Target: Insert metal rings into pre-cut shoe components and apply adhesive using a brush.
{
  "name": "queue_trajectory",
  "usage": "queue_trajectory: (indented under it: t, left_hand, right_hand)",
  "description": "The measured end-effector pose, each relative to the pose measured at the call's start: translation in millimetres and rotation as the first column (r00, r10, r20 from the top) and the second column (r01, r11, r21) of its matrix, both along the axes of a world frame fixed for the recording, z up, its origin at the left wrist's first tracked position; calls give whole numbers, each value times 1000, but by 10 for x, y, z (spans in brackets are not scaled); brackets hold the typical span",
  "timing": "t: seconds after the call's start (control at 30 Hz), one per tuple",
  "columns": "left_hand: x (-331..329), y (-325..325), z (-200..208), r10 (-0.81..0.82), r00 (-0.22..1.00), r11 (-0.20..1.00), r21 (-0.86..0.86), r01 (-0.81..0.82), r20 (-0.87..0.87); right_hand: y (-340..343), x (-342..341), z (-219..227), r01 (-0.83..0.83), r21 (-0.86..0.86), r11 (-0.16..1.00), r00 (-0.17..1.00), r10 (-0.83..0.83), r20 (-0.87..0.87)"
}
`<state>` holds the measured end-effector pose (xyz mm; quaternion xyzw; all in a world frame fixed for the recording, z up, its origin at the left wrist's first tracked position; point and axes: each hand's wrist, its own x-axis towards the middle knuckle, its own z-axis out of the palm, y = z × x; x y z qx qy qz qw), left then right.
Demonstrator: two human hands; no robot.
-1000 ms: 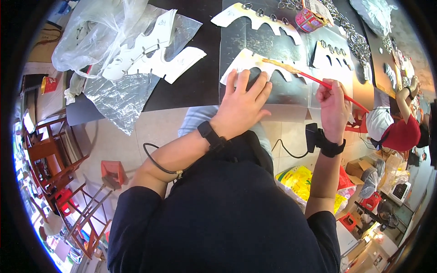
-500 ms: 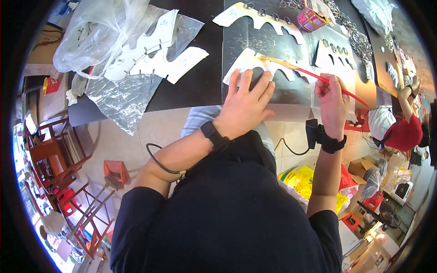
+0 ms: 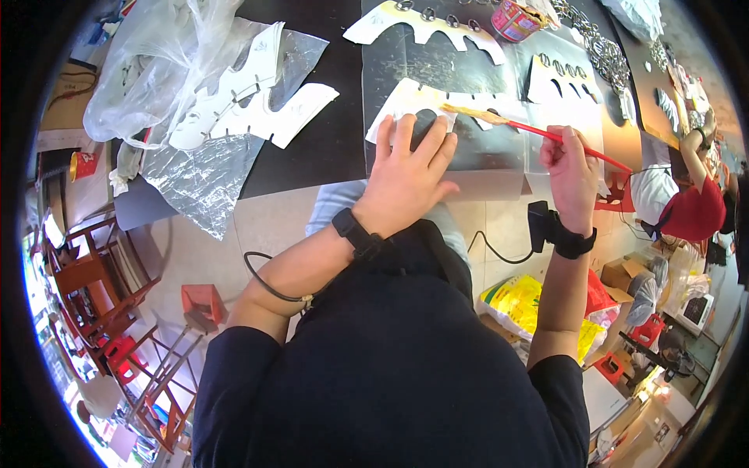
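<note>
My left hand [image 3: 409,171] lies with fingers spread on the near edge of a white curved flat piece [image 3: 407,95] with scalloped cutouts. A dark patch shows between its fingers. My right hand [image 3: 573,168] is closed around the red handle of a brush [image 3: 538,129]. The brush's yellowish bristle end rests on or just above the white piece, right of my left fingertips. Beyond it lies a similar white piece [image 3: 374,25] with metal rings along its far edge. A smaller ringed white piece [image 3: 544,78] lies farther right.
A red tub [image 3: 511,25] with brown residue on its rim stands at the back, beside heaped metal rings [image 3: 608,51]. Left are more white pieces [image 3: 292,117], a clear plastic bag [image 3: 117,97] and a plastic sheet [image 3: 199,183]. At far right sits a person in red [image 3: 694,218].
The brush tip has moved slightly toward me and to the right along the white piece. My left hand stays on the piece. The whole view has shifted a little.
</note>
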<state>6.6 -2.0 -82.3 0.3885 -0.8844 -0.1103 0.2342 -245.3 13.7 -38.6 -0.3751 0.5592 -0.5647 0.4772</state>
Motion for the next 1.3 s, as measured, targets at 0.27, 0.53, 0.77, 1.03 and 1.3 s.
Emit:
queue_trajectory:
  t: [0.27,0.53,0.77,1.03,1.3]
  left_hand:
    - [-6,1,6,7,1000,1000,5,-7,15]
    - [-7,-1,46,6,1000,1000,12,-6,16]
    - [3,-4,159,-1,1000,999,53,0,17]
    - [-99,28,206,39,998,996,79,-42,44]
    - [-89,26,166,38,999,997,59,-40,36]
  right_hand:
    - [-12,-64,15,-34,64,997,987,23,161]
    - [-203,-401,41,-150,127,980,980,131,147]
    - [-214,-574,-26,-354,88,931,903,316,290]
    - [-258,-624,-115,-283,214,935,845,138,516]
    - [-438,-834,-209,-260,342,903,833,31,552]
